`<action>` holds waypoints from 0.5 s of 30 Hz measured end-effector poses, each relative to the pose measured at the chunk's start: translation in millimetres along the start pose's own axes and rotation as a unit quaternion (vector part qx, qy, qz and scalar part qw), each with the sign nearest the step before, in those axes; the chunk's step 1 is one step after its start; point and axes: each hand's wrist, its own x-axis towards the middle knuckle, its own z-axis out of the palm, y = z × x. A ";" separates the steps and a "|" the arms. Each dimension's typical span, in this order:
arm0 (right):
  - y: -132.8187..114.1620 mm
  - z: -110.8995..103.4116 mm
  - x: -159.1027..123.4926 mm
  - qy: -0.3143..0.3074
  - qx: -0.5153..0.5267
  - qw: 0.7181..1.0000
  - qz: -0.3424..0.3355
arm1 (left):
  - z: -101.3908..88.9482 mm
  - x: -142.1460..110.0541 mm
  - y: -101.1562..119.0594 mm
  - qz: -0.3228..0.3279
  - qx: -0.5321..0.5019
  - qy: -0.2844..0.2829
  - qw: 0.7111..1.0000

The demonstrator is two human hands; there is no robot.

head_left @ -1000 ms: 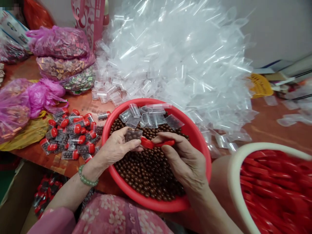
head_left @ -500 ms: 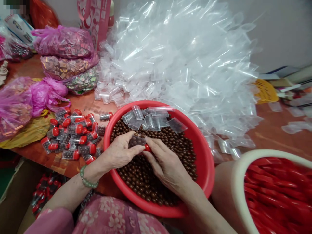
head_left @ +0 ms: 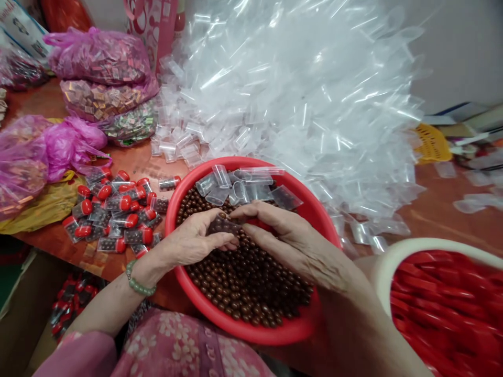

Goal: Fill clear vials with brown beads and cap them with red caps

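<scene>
Big picture on the table (head_left: 451, 220): empty clear tubes (head_left: 291, 94) heaped at the back, finished capped tubes (head_left: 118, 209) at left, and plenty left in the red basin (head_left: 236, 160) of brown beads (head_left: 243, 283) by the near edge! Left grip (head_left: 196, 238) clamped on a filled tube (head_left: 222, 225), right grip (head_left: 291, 238) closed over a red cap (head_left: 257, 225)!

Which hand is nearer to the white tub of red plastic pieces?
The right hand is nearer: it is over the red basin, to the left of the white tub. The left hand is farther, at the basin's left side.

A clear tube (head_left: 223, 226) packed with brown balls lies nearly level, just beside a partly hidden red cap (head_left: 259, 225).
</scene>
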 end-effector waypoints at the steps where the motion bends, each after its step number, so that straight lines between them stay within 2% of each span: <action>1: -0.2 -0.2 1.5 -0.017 -0.005 1.000 0.003 | -0.2 0.0 -0.3 -0.003 0.004 -0.002 1.000; 5: 1.7 -1.2 0.7 -0.060 -0.017 0.998 0.013 | -0.3 -0.8 1.2 -0.009 0.012 -0.010 1.000; 11: 0.6 -10.4 -8.4 -0.038 0.004 0.999 0.028 | -1.1 -1.1 3.0 -0.011 -0.017 -0.010 1.000; 15: -1.6 -12.9 -1.8 -0.036 0.025 0.999 0.018 | -2.6 0.0 2.1 -0.013 -0.029 -0.023 0.999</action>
